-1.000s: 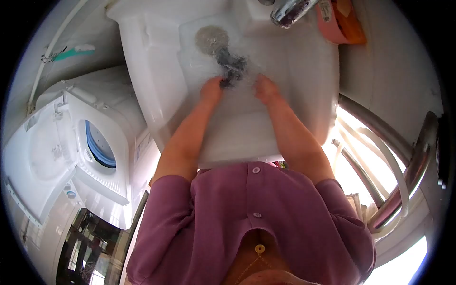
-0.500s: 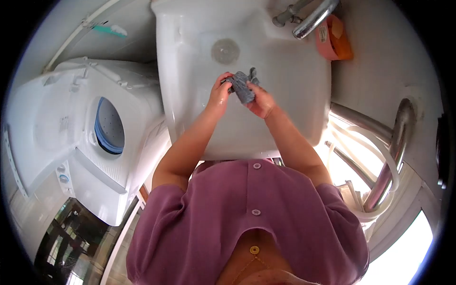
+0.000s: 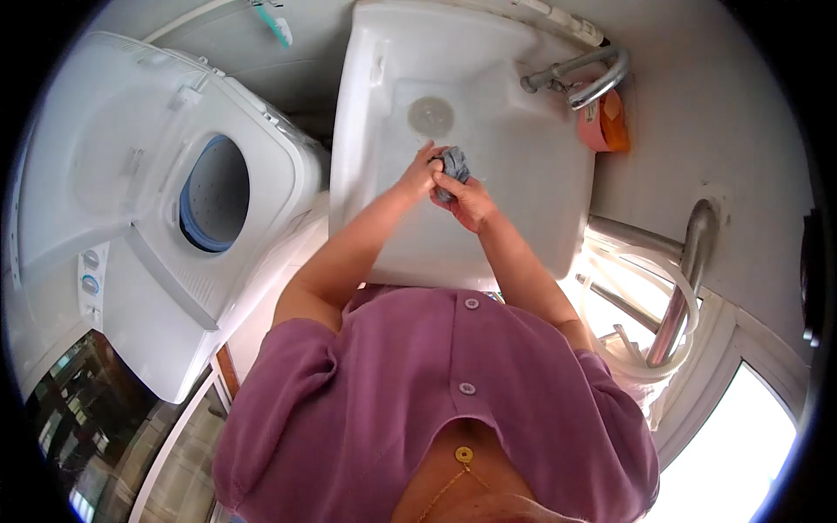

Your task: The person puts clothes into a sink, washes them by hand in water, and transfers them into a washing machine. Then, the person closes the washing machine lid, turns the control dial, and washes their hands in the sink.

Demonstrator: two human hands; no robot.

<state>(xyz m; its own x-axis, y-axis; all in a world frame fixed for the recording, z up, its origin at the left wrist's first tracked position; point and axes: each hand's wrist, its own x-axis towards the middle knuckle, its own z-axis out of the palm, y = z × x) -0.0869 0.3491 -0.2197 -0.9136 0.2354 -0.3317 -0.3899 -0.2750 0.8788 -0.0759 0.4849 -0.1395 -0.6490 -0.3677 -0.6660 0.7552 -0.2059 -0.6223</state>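
A small bunched grey cloth point(image 3: 453, 166) is held between both hands above the white sink basin point(image 3: 532, 218). My left hand point(image 3: 420, 174) grips its left side, fingers bent against it. My right hand point(image 3: 469, 202) is closed round the lower right part, its thumb touching my left hand. Just beyond the cloth lies the round drain point(image 3: 431, 117). The metal faucet point(image 3: 600, 85) reaches over the basin's right edge, with no stream of water visible below it.
On the left stands a white washing machine point(image 3: 270, 174) with its lid up and round tub showing. A pink holder point(image 3: 593, 131) hangs by the faucet. Metal pipes point(image 3: 697, 235) and a pale hose are at the right. A teal toothbrush point(image 3: 277, 28) is at the upper left.
The cloth was low in the basin in splashing water, then rose into both hands. It is now more tightly bunched, with the hands closer together. The whole view has also shifted.
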